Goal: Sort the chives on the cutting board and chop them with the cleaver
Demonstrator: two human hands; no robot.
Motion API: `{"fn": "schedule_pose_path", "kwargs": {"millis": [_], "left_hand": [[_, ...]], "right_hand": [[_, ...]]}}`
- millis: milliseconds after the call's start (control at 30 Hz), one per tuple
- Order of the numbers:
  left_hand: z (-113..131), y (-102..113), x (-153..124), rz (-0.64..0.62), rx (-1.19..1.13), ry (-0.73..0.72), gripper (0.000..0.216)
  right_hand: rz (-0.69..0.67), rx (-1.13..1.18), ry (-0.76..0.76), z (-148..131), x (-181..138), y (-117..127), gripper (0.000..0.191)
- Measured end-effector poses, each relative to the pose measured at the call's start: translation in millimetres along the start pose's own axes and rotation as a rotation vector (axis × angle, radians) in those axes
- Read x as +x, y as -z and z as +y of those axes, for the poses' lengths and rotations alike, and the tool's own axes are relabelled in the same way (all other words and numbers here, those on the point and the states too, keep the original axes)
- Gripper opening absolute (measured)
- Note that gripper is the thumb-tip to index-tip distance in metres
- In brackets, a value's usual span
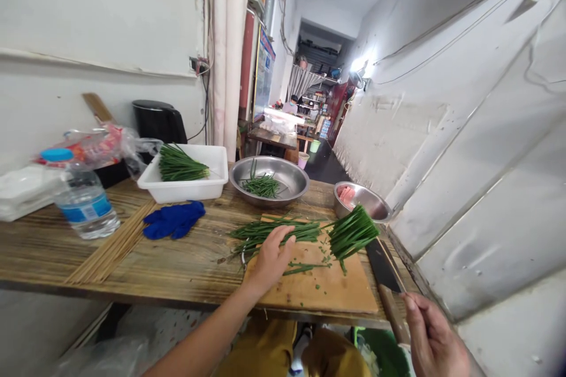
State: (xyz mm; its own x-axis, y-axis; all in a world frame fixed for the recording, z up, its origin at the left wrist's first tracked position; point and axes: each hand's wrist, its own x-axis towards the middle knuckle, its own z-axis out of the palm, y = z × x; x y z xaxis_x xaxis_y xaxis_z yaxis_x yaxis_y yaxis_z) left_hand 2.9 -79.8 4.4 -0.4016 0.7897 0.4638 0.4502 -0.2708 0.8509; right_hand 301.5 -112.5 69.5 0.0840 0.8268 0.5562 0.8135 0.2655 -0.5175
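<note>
My right hand [435,330] pinches the end of a thin bamboo skewer [390,260]. A neat bundle of cut garlic chives [354,232] sits on the skewer's far end, above the right side of the wooden cutting board [327,288]. My left hand [272,253] is over the board with its fingers apart, holding nothing. Right by its fingertips lie loose long chives [305,231]; whether they touch I cannot tell. Shorter chive pieces [305,268] and green bits are scattered on the board. A knife [384,274] lies flat beside the board, beneath the skewer.
Behind the board stand a steel bowl [295,188] with chives and a smaller bowl [374,203] with pink pieces. Leftward are a white tub [216,171] of chives, a blue glove [174,220], bare skewers [110,250] and a water bottle [86,200]. A wall flanks the right.
</note>
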Motion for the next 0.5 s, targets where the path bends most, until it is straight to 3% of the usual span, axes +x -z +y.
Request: {"fn": "schedule_pose_path", "kwargs": {"millis": [200, 333, 433, 500], "left_hand": [[39, 17, 30, -0.209, -0.106, -0.068, 0.049], [55, 15, 46, -0.525, -0.478, 0.018, 0.063], [65, 16, 47, -0.819, -0.65, 0.115, 0.048], [69, 18, 44, -0.87, -0.638, 0.187, 0.038]], "right_hand": [[-0.067, 0.116, 0.008, 0, -9, -10, 0.045], [-0.205, 0.226, 0.131, 14, -5, -10, 0.036], [-0.297, 0.296, 0.219, 18, -1, -8, 0.031], [-0.33, 0.3, 0.247, 19, -2, -9, 0.028]]}}
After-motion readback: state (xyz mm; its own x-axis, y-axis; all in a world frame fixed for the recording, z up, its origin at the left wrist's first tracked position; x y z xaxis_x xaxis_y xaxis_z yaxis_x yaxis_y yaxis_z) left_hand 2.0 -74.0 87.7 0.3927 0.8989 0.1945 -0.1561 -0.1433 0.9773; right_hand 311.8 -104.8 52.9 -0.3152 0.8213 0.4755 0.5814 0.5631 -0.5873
